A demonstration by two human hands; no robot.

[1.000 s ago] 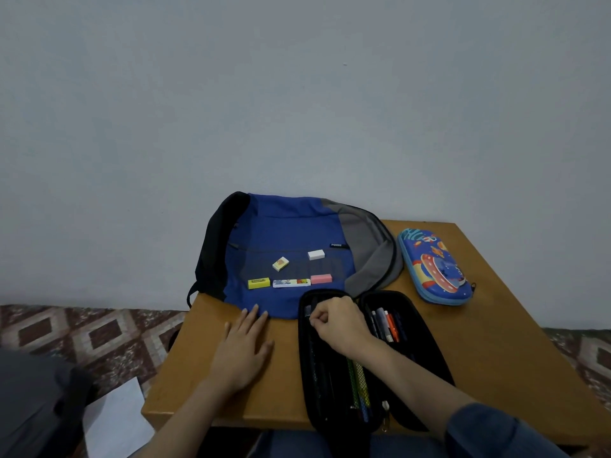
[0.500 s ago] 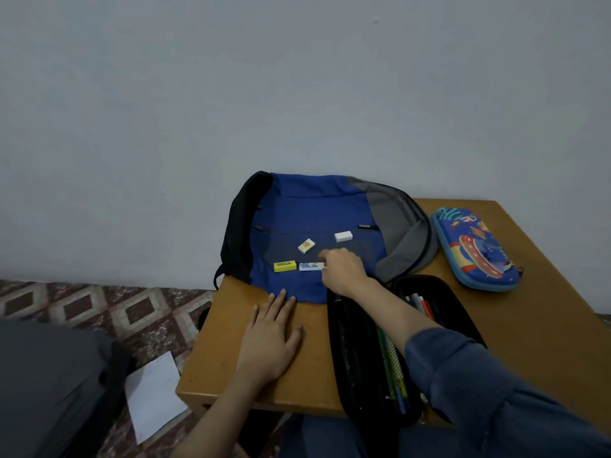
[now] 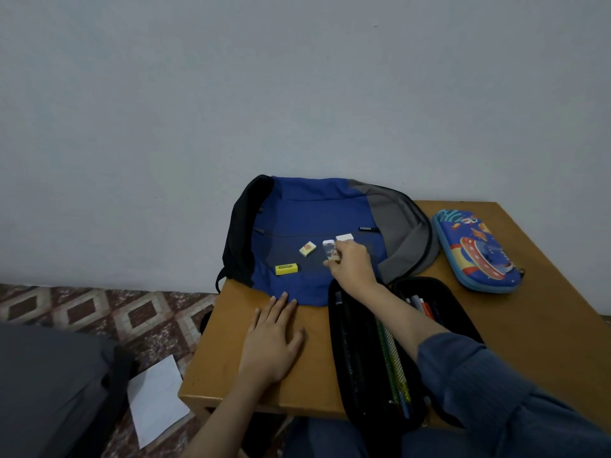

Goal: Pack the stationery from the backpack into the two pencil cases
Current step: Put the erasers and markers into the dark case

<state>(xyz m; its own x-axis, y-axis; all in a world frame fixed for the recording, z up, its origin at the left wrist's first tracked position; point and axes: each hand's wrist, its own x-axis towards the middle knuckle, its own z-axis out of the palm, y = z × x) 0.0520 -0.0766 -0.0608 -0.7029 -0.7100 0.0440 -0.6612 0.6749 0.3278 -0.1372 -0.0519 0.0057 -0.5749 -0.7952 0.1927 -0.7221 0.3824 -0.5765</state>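
A blue, grey and black backpack lies flat at the back of the wooden table. On it rest a yellow eraser, a small pale-yellow eraser and a white eraser. My right hand is over the backpack, pinching a long white patterned eraser lifted on end. My left hand lies flat on the table, fingers spread, holding nothing. A black pencil case lies open at the front with several pens and pencils inside. A closed blue cartoon pencil case sits at the right.
A wall stands right behind the backpack. Left of the table is patterned tile floor with a white sheet of paper and a dark grey bag. The table's front edge is close to my lap.
My right hand left the black pencil case, reached onto the backpack and picked up the long white eraser. The pink eraser from a second ago is no longer visible. My left hand stayed put.
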